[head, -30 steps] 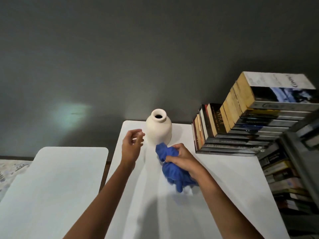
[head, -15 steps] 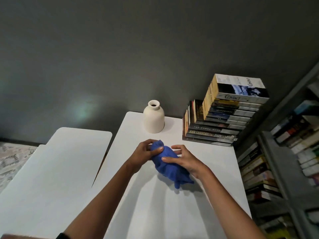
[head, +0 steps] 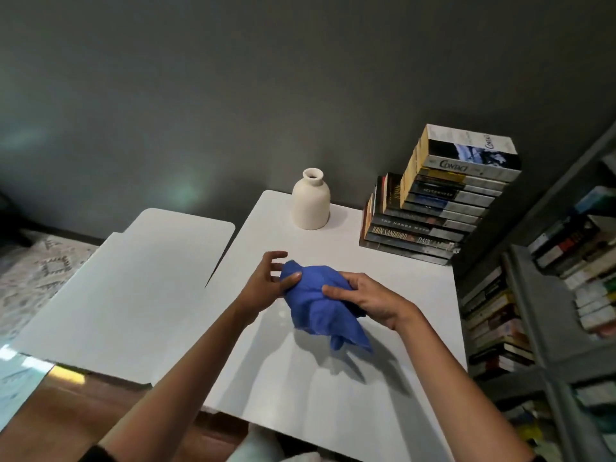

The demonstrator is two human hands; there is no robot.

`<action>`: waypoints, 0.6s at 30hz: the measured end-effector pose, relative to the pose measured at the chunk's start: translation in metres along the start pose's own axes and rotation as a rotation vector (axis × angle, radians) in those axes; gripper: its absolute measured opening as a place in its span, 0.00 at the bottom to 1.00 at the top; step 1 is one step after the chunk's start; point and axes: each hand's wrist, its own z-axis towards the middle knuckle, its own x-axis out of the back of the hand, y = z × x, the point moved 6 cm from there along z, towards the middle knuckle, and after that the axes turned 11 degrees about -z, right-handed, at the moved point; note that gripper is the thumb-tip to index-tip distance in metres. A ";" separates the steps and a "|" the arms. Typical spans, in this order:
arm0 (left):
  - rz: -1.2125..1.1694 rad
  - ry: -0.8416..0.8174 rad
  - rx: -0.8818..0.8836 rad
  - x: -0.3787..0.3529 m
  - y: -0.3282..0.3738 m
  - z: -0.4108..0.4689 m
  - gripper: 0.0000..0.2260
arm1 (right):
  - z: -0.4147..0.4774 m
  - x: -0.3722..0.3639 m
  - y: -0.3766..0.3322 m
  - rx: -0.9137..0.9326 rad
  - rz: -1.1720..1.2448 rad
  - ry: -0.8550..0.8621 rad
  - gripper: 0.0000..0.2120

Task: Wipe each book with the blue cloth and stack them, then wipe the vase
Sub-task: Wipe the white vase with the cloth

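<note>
A crumpled blue cloth (head: pixel 320 301) is held just above the white table (head: pixel 333 388), between both hands. My right hand (head: pixel 363 295) grips its right side with curled fingers. My left hand (head: pixel 266 285) holds the cloth's left end, thumb pressed on it, the other fingers spread behind. A cream vase (head: pixel 311 204) stands upright at the table's far edge, apart from the hands. A tall stack of books (head: pixel 436 201) sits at the far right corner, with a few books standing upright on its left side.
A second white table (head: pixel 126 281) adjoins on the left, with a narrow gap between. A grey bookshelf (head: pixel 546 295) full of books stands on the right. A dark grey wall is behind. A patterned rug (head: pixel 36 271) lies at far left.
The left hand came from near the vase to the cloth and took its left end. Both hands and the cloth drew back toward me, away from the vase. The view widened.
</note>
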 end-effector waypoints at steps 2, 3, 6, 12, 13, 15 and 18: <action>-0.017 0.028 0.014 -0.004 -0.009 -0.010 0.18 | 0.001 -0.009 -0.003 0.024 -0.004 -0.004 0.14; -0.071 0.018 0.054 -0.006 -0.013 -0.017 0.18 | 0.002 -0.015 -0.006 0.033 -0.002 -0.013 0.14; -0.268 -0.136 0.197 -0.014 -0.022 -0.039 0.27 | 0.009 -0.033 -0.012 0.069 0.003 -0.051 0.13; -0.311 -0.224 0.145 0.021 -0.029 -0.068 0.09 | 0.038 -0.068 -0.023 0.115 -0.131 -0.065 0.11; -0.311 -0.209 0.149 0.035 -0.033 -0.071 0.11 | 0.045 -0.076 -0.026 0.114 -0.163 -0.046 0.10; -0.301 -0.178 0.158 0.064 -0.039 -0.075 0.16 | 0.060 -0.089 -0.033 0.109 -0.207 0.009 0.10; -0.311 -0.119 0.162 0.110 -0.045 -0.081 0.21 | 0.089 -0.120 -0.038 0.084 -0.164 -0.053 0.15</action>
